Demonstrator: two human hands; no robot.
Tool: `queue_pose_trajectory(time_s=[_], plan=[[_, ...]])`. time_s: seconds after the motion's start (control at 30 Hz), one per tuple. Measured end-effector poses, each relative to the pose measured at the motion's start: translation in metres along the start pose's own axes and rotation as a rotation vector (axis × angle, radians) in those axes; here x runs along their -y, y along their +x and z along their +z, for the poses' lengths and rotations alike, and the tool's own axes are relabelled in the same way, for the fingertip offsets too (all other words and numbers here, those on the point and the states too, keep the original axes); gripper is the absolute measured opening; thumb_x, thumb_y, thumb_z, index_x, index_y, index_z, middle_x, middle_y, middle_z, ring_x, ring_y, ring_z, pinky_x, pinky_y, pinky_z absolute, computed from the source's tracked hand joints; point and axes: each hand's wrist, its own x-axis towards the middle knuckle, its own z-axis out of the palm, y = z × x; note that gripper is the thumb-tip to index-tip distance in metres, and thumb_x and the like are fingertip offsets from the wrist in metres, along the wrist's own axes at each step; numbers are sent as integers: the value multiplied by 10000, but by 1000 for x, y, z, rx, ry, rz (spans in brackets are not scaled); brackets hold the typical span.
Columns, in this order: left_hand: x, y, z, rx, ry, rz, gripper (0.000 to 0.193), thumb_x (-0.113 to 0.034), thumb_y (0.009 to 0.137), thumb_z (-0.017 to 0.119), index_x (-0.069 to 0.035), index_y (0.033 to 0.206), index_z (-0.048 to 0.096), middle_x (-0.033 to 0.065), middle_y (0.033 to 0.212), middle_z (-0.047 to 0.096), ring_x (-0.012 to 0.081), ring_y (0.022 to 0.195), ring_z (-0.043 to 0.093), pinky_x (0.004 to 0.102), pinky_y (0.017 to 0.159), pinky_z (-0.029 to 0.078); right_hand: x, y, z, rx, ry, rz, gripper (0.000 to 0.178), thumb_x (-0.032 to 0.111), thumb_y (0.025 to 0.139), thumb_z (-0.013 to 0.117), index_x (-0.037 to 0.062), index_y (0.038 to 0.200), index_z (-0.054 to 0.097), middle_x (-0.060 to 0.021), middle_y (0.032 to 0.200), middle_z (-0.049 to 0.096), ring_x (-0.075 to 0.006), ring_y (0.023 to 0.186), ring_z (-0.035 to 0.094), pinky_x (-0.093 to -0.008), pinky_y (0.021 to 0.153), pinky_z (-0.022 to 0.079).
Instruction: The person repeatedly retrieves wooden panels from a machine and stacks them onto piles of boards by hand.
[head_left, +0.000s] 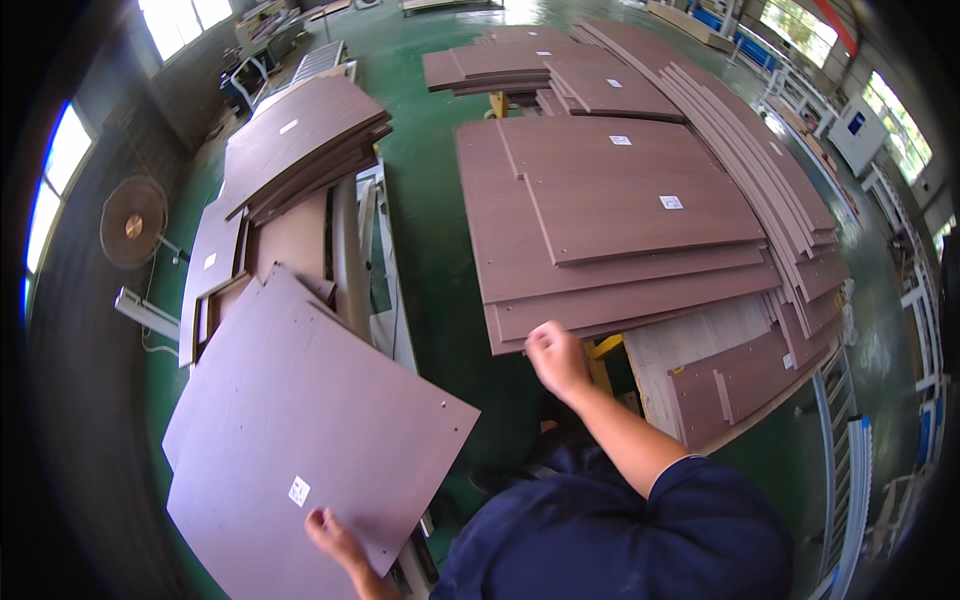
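Observation:
A large flat brown panel [330, 420] with small drilled holes lies at the lower left, overlapping another panel. On its face is a white label [299, 490]. Just beside that label is my left hand [337, 543], its fingers curled together over the panel. Whatever they may hold is too small to make out. To the right, my right hand [557, 360] is closed at the near edge of a stack of brown panels [640, 215]. Its fingertips are turned from view, so I cannot tell whether they grip anything.
More brown panels [300, 135] are piled on a roller conveyor [345, 240] at the left. Long narrow panels [735, 130] line the stack's right side. A round fan [134, 222] stands by the left wall. Green floor [425, 200] runs between the piles. Metal rollers [850, 480] stand at the right.

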Motion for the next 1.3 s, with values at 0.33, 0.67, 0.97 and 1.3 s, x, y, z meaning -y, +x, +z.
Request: queue_pose_trajectory(time_s=[0.33, 0.67, 0.97, 1.3], plan=[[-321, -14, 294, 1158, -418, 164, 421, -337, 977, 470, -7, 1238, 464, 114, 1078, 584, 195, 864, 621, 312, 729, 477, -121, 156, -171, -617, 497, 602, 623, 326, 865, 645, -82, 1253, 378, -173, 984, 531, -190, 666, 585, -295, 494, 535], [-402, -41, 474, 1047, 67, 394, 584, -467, 804, 712, 58, 983, 528, 123, 836, 580, 180, 703, 561, 327, 591, 469, -177, 214, -211, -701, 552, 708, 496, 143, 805, 724, -79, 1060, 362, -229, 1003, 555, -264, 718, 642, -348, 480, 573], [-358, -63, 363, 1473, -542, -119, 396, -115, 900, 590, 26, 1236, 434, 145, 1167, 572, 239, 1080, 566, 360, 966, 437, -141, 126, -231, -608, 778, 690, 462, 84, 782, 727, -23, 1087, 397, -148, 1015, 575, -185, 754, 615, -287, 487, 487], [-312, -112, 271, 1589, -744, -140, 528, -13, 812, 626, -44, 1288, 400, 118, 1203, 541, 257, 1136, 517, 399, 1013, 387, -134, -51, -218, -923, 1178, 441, 541, -34, 766, 648, 55, 1242, 406, -68, 1130, 564, -200, 1042, 549, -347, 909, 426]])
